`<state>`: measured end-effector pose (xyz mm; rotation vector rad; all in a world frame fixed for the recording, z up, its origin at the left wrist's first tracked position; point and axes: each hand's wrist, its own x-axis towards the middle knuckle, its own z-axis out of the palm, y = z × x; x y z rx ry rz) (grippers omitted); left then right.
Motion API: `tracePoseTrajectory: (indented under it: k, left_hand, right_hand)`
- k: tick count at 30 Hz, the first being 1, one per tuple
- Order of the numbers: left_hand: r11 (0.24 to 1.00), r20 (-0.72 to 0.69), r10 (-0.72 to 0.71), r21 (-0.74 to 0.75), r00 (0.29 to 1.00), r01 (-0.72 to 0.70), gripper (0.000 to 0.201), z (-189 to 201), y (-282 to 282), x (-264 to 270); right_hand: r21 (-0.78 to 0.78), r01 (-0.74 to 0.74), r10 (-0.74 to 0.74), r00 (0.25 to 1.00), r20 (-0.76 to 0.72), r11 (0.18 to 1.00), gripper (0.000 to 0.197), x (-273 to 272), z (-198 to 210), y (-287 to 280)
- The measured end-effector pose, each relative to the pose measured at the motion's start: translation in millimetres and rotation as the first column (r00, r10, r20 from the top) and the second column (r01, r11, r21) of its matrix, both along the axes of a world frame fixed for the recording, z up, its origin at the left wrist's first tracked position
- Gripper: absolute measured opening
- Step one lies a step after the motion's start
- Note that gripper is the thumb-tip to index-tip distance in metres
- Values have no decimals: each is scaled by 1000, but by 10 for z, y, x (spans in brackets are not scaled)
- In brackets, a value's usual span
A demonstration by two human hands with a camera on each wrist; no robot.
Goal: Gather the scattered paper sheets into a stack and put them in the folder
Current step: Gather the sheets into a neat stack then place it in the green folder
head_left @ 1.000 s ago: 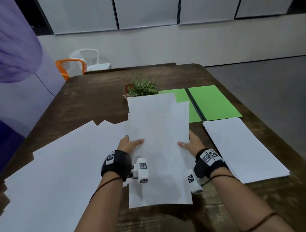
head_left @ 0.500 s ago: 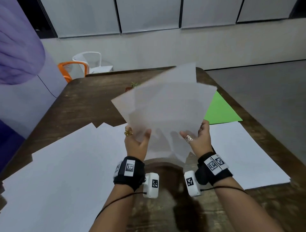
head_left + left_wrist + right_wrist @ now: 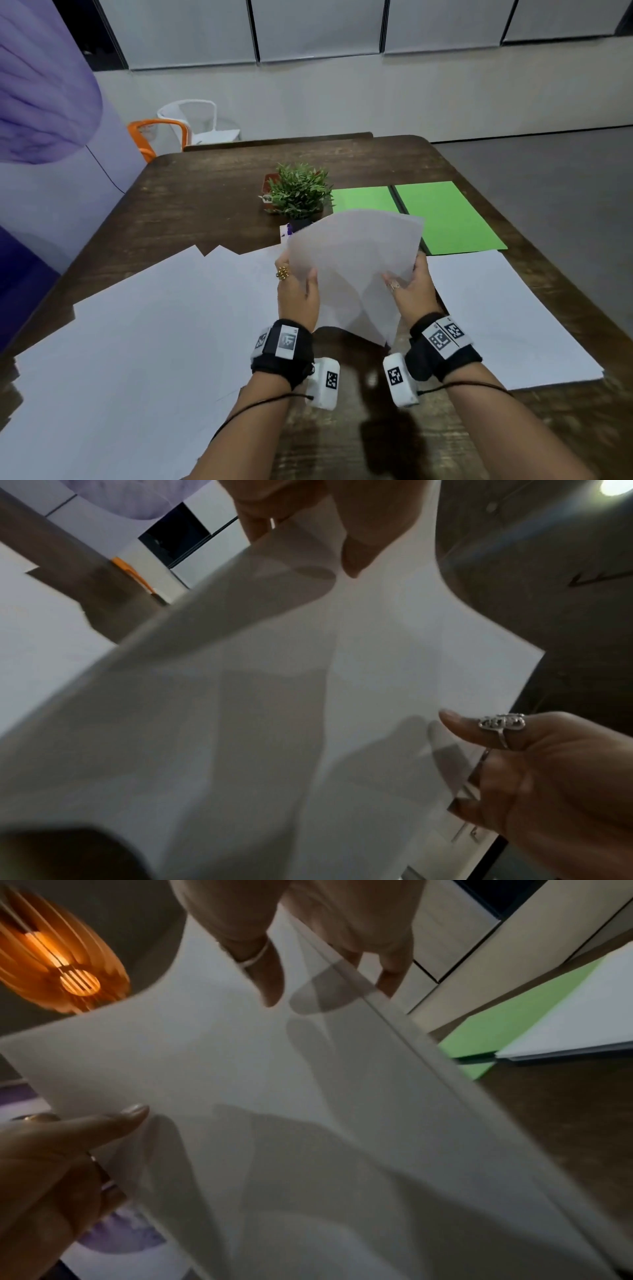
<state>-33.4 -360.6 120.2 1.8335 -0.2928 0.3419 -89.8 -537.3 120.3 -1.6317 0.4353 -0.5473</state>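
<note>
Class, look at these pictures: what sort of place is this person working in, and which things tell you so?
Probably an office or meeting room: a large wooden table, a green folder lying open, loose paper sheets spread out, and spare chairs by a plain wall.

White paper sheets fill the view, overlapped askew and lifted off the dark wooden table. The left hand pinches their top edge; the ringed right hand pinches the lower right edge.

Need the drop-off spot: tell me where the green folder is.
In the head view, the green folder lies open on the table's far right, beside the potted plant.
</note>
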Motion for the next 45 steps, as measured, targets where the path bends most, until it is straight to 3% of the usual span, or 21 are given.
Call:
tracePoseTrajectory:
  k: [3,8,11,13,15,18,22,25,28,35,38,40,42,45]
  left_hand:
    - [997,-116,37,74,993,-28,31,-94,-17,-80]
    - [998,-104,56,8,993,-55,34,-101,-66,-109]
    - [999,-264,44,42,963,-34,35,-258,-73,-170]
    - [988,-393,74,157,917,-13,29,-417,-73,-199]
    - [972,-430,87,236,899,19,26,-549,-94,-177]
    - [975,-358,64,222,932,19,24,-524,-210,-144]
    - [959,-244,-26,268,970,93,26,-361,-566,-126]
    - [950,-324,-114,240,939,198,43,-337,-1046,-143]
    - [850,-488,-120,399,865,343,43,-423,-1594,-198]
    - [709,-650,-171,441,741,551,41,-814,-2569,-480]
    - [653,-659,-149,494,737,573,47,-962,-2842,-528]
    - [572,-650,-106,580,753,581,63,-1052,-2898,-561]
    - [485,-601,-29,690,799,537,84,-1103,-2845,-613]
    - [483,-509,46,765,860,427,88,-1098,-2635,-638]
  right_hand:
    - [-19,6,-8,997,-72,1000,43,-51,-131,28]
    - [-6,12,-12,998,-60,1000,40,-50,-101,-4]
    - [-12,-13,11,984,-177,1000,45,-84,-341,-39]
    - [-7,-49,45,955,-293,999,49,-104,-556,-56]
    - [-8,-66,58,922,-383,998,51,-88,-728,-72]
    - [-35,-19,3,914,-405,999,54,-46,-813,-170]
    - [-156,80,-135,915,-381,985,45,-151,-609,-544]
    - [-229,231,-298,896,-328,946,58,-344,-475,-980]
    - [-324,269,-385,841,-380,907,71,-567,-455,-1513]
    - [-488,60,-401,660,-636,871,78,-927,-814,-2604]
    - [-508,-36,-385,606,-696,861,78,-963,-967,-2827]
    - [-592,-129,-437,554,-709,796,76,-964,-1032,-2862]
    - [-663,-228,-466,553,-691,713,82,-950,-1087,-2825]
    - [-650,-340,-351,628,-695,679,85,-903,-1094,-2617]
